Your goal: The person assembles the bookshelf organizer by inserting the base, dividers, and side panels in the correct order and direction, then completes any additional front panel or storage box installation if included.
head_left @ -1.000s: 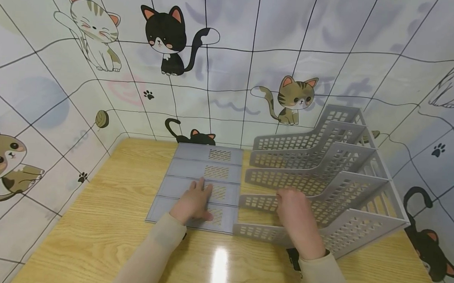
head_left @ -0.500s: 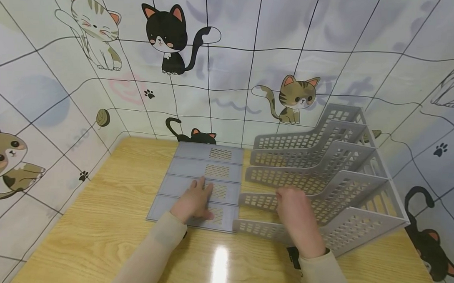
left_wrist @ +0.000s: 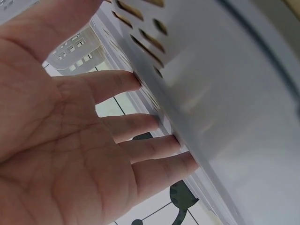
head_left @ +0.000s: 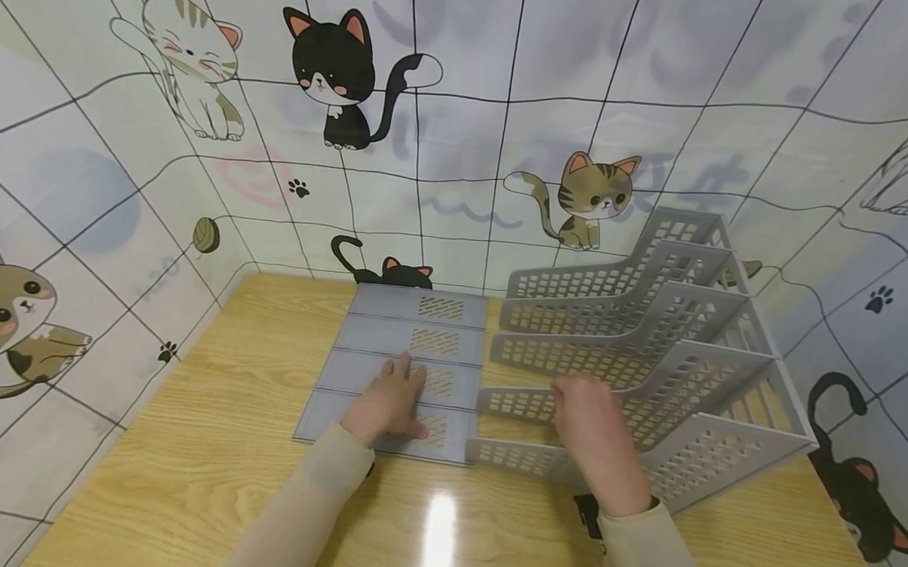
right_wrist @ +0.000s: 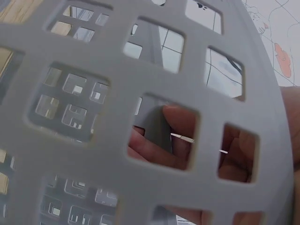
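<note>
A grey plastic file rack (head_left: 726, 460) stands on its side at the right, its several perforated dividers upright and parallel. Against its left side lies a flat grey panel (head_left: 370, 332) with ridges and slotted patches. My left hand (head_left: 386, 402) rests on this panel, fingers spread; in the left wrist view the fingertips (left_wrist: 171, 143) touch its surface. My right hand (head_left: 592, 426) reaches among the dividers and pinches the upper edge of one near the front. In the right wrist view a perforated wall (right_wrist: 117, 140) partly hides those fingers (right_wrist: 180, 119).
Under everything is a wood-grain table (head_left: 218, 375). A wall covering (head_left: 459, 133) with printed cats and grid lines rises behind and at both sides. The rack's right end is close to the right-hand wall covering.
</note>
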The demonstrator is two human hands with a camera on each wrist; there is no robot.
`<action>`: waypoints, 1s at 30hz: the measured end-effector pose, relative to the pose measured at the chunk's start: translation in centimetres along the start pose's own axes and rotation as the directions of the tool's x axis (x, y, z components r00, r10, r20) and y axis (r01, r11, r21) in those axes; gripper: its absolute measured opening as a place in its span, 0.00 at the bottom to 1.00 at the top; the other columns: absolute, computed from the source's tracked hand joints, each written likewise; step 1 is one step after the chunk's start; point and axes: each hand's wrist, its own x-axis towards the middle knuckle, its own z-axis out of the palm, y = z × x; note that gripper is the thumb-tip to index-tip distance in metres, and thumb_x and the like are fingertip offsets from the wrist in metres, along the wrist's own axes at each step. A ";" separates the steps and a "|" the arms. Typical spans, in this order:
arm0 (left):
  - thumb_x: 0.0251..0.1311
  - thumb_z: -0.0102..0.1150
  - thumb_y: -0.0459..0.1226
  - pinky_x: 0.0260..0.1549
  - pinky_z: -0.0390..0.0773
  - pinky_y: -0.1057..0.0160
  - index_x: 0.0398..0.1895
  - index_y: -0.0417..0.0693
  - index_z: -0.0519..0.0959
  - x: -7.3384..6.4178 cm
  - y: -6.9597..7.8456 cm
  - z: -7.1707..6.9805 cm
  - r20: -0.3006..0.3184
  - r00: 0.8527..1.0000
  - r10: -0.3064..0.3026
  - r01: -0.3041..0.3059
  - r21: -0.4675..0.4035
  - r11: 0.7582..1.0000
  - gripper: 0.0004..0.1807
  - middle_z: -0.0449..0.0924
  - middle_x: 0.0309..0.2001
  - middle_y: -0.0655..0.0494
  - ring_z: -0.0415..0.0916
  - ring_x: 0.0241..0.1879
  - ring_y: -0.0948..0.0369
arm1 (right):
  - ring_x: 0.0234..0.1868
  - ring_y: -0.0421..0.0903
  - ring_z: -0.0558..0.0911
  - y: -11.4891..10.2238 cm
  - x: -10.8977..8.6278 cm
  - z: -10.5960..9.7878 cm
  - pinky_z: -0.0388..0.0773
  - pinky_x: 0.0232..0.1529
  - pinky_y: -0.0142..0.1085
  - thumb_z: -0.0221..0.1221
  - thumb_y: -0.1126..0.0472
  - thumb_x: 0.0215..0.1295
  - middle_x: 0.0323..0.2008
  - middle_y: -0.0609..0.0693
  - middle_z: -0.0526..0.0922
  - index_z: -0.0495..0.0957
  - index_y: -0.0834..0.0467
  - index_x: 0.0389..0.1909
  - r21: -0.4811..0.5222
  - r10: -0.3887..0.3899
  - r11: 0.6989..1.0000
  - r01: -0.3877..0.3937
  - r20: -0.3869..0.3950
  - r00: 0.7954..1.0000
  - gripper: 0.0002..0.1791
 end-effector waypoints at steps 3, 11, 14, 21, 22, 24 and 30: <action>0.49 0.81 0.50 0.72 0.60 0.36 0.80 0.38 0.59 -0.1 -0.1 0.1 0.000 1.000 -0.001 0.001 -0.005 1.000 0.59 0.46 0.80 0.29 0.47 0.77 0.30 | 0.24 0.50 0.78 -0.1 -0.1 0.1 0.76 0.24 0.42 0.62 0.75 0.65 0.24 0.57 0.82 0.83 0.63 0.23 -0.007 -0.030 1.000 0.030 -0.003 1.000 0.11; 0.50 0.80 0.50 0.73 0.59 0.36 0.80 0.38 0.59 -0.1 0.1 0.1 0.004 1.000 0.010 -0.009 -0.015 1.000 0.58 0.45 0.80 0.30 0.47 0.77 0.31 | 0.28 0.44 0.82 -0.6 -1.8 -0.9 0.80 0.26 0.36 0.75 0.59 0.59 0.41 0.53 0.84 0.86 0.59 0.43 -0.057 -0.271 0.959 0.278 0.107 0.957 0.14; 0.49 0.81 0.50 0.72 0.59 0.35 0.80 0.37 0.59 0.1 0.0 0.1 -0.006 1.000 0.012 -0.012 -0.013 1.000 0.58 0.46 0.80 0.29 0.47 0.77 0.30 | 0.25 0.39 0.78 -0.4 -2.3 -0.9 0.76 0.24 0.32 0.75 0.62 0.58 0.27 0.44 0.81 0.83 0.53 0.28 -0.031 -0.354 0.928 0.371 0.229 0.907 0.08; 0.49 0.81 0.50 0.73 0.58 0.35 0.80 0.38 0.58 0.1 0.1 0.0 0.000 1.000 0.003 -0.003 -0.019 1.000 0.59 0.45 0.80 0.30 0.46 0.77 0.30 | 0.21 0.33 0.48 0.2 -2.9 -0.4 0.50 0.24 0.27 0.66 0.80 0.53 0.19 0.37 0.46 0.50 0.46 0.17 0.071 -0.452 0.892 0.447 0.188 0.872 0.36; 0.49 0.81 0.50 0.73 0.59 0.35 0.80 0.38 0.59 0.1 0.1 0.0 -0.001 1.000 0.004 -0.004 -0.016 1.000 0.59 0.45 0.80 0.30 0.47 0.77 0.30 | 0.22 0.33 0.48 0.3 -2.9 -0.4 0.50 0.24 0.27 0.65 0.81 0.52 0.19 0.37 0.45 0.49 0.45 0.18 0.080 -0.463 0.886 0.456 0.181 0.868 0.36; 0.49 0.81 0.50 0.72 0.59 0.35 0.80 0.38 0.59 0.0 0.0 0.0 -0.004 1.000 0.005 -0.005 -0.016 1.000 0.59 0.45 0.80 0.30 0.47 0.77 0.30 | 0.21 0.32 0.49 0.2 -2.9 -0.4 0.51 0.24 0.27 0.64 0.82 0.50 0.19 0.36 0.46 0.50 0.45 0.17 0.087 -0.472 0.881 0.464 0.184 0.862 0.36; 0.49 0.81 0.50 0.72 0.60 0.35 0.80 0.38 0.59 0.1 -0.1 0.1 -0.009 1.000 0.009 -0.009 -0.009 1.000 0.59 0.46 0.80 0.29 0.48 0.77 0.30 | 0.20 0.31 0.51 0.1 -2.9 -0.5 0.53 0.22 0.26 0.67 0.80 0.50 0.17 0.36 0.48 0.52 0.46 0.15 0.087 -0.464 0.886 0.456 0.199 0.863 0.36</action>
